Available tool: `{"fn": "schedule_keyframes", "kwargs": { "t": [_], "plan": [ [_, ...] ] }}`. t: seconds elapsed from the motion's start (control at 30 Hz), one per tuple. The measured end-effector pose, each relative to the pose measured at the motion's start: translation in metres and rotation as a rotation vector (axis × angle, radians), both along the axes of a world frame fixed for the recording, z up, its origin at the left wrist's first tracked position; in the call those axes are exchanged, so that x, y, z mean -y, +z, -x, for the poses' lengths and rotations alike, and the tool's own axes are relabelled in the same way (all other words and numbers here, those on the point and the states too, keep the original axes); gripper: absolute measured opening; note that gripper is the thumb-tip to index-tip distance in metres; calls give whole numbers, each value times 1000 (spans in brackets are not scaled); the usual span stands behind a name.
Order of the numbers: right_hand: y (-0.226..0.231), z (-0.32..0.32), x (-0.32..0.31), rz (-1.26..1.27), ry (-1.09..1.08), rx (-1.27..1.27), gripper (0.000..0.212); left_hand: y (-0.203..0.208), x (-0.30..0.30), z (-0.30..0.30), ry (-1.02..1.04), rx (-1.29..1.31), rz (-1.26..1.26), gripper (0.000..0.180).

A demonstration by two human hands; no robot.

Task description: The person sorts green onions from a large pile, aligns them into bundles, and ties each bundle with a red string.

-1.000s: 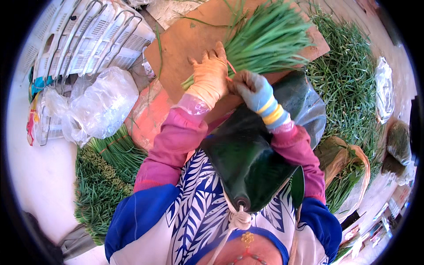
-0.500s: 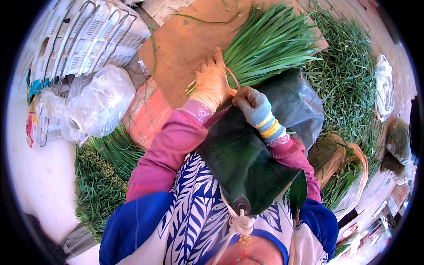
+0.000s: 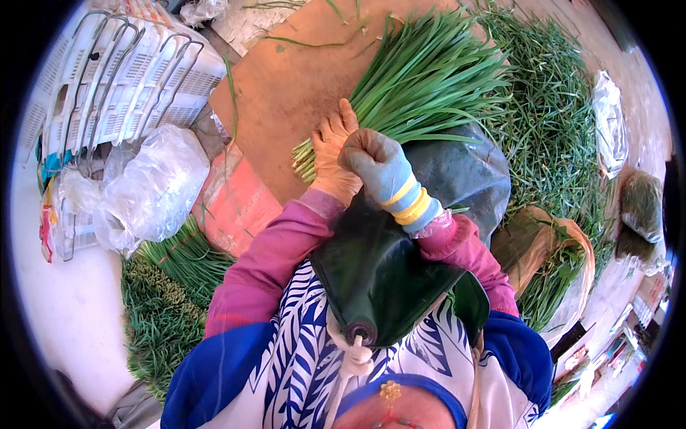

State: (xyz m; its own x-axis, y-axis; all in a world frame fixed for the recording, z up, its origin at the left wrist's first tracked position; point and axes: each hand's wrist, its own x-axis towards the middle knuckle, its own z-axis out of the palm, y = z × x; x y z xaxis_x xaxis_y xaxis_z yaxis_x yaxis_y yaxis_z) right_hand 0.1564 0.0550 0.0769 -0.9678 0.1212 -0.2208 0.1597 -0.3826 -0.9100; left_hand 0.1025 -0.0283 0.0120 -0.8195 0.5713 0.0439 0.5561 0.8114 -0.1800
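A bundle of garlic chives (image 3: 436, 79) lies across the brown board, its green leaves fanning to the far right and its cut stem ends (image 3: 304, 159) pointing left. My left hand (image 3: 334, 154), in an orange glove, lies over the lower part of the bundle, gripping it with the fingers reaching across the stems. Right beside it, my right hand (image 3: 371, 157) is closed in a fist, in a grey-blue glove with yellow stripes at the cuff. What its fingers hold is hidden. A dark green waterproof apron (image 3: 386, 279) covers my lap beneath both wrists.
The brown board (image 3: 286, 93) is in front of me. A large heap of loose chives (image 3: 550, 121) spreads at the right. Tied chives (image 3: 186, 257) stand at the left, below a red block (image 3: 239, 204). White plastic crates (image 3: 136, 79) and a clear plastic bag (image 3: 157, 182) are far left.
My right hand has moved left and slightly up, close against my left hand. The red band that ran from the bundle to its fingers no longer shows. The view has shifted slightly.
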Motion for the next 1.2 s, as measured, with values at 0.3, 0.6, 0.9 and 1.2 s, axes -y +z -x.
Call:
{"fn": "schedule_keyframes", "kwargs": {
  "t": [0.3,0.6,0.9,1.2],
  "plan": [
    [8,7,-2,-7,-133,62,11,-41,13,11,-38,159,-422,84],
    [-23,-44,-54,154,-331,124,14,71,22,77,-153,990,-514,120],
    [-14,-40,-53,29,-214,-73,22,27,-66,80,-34,888,-263,113],
    [-14,-97,-88,34,-509,-136,38,75,-37,89,247,1550,-892,58]
  ]
}}
